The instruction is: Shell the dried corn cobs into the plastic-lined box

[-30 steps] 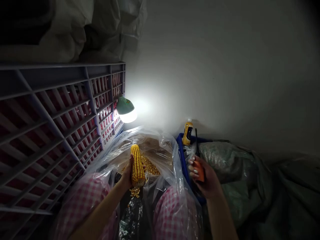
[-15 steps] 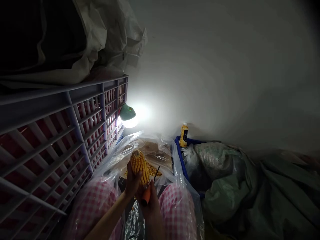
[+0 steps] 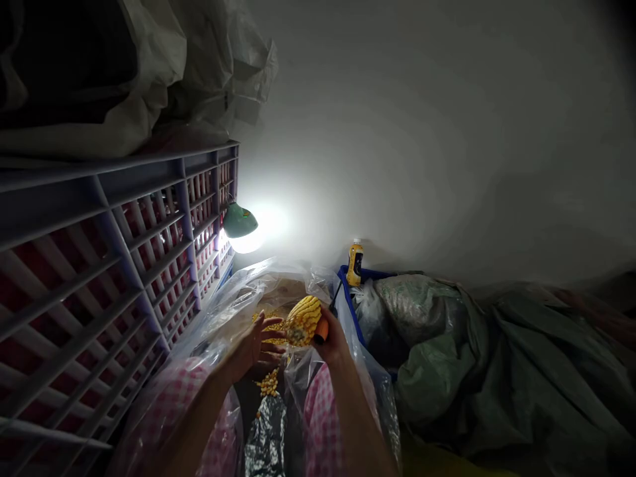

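Note:
A yellow corn cob [image 3: 304,318] lies tilted over a clear plastic bag [image 3: 238,305] with loose kernels [image 3: 265,324] in it. My right hand [image 3: 334,339] is closed round an orange-handled tool [image 3: 322,329] pressed against the cob's right side. My left hand [image 3: 256,346] is just left of the cob's lower end, fingers spread and stretched toward it, holding nothing. A small heap of kernels [image 3: 269,383] lies below the hands, between my knees in pink checked cloth [image 3: 318,424].
A large slatted plastic crate [image 3: 99,265] fills the left, with sacks on top. A lit green lamp [image 3: 241,228] hangs by the wall. A yellow bottle [image 3: 354,263] stands at a blue crate [image 3: 348,301]. Green sacks [image 3: 472,358] pile up at right.
My left hand has let go of the cob and opened. The cob has tipped to the right, and my right hand with the tool now bears it. The view has shifted slightly.

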Available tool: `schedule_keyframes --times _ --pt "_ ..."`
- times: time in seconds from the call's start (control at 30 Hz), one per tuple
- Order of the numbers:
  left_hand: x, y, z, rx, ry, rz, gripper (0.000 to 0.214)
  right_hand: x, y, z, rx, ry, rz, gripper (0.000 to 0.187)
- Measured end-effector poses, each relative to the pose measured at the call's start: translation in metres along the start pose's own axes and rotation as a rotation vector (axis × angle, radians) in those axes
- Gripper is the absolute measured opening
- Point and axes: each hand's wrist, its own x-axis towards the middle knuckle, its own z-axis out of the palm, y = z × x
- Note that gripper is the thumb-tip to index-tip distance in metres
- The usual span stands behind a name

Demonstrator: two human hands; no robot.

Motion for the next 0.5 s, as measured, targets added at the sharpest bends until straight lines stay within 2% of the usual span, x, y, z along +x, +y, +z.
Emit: schedule_keyframes --times 0.1,0.17,0.27,0.37,0.47,0.5 --pt "0.0 -0.003 0.006 -0.112 -0.096 -0.11 0.053 0.01 -0.026 0.004 -0.071 0.001 0.011 0.033" --pt "0.001 -0.009 0.011 -0.157 -0.12 -0.142 0.053 0.014 -0.03 0.012 -0.168 0.004 -0.007 0.037" --pt "0.005 -0.024 0.014 -0.145 0.008 -0.17 0.054 0.017 -0.016 0.026 -0.29 0.04 -0.05 0.036" --pt "0.007 -0.032 0.011 -0.214 0.122 -0.087 0.052 0.007 0.006 0.033 -0.334 0.149 -0.111 0.033" --pt "0.004 -0.028 0.01 -0.284 0.113 -0.023 0.049 -0.027 0.028 0.027 -0.359 0.25 -0.161 0.034" --pt "0.003 -0.025 0.009 -0.292 0.106 -0.019 0.048 -0.044 0.036 0.021 -0.377 0.244 -0.163 0.035"
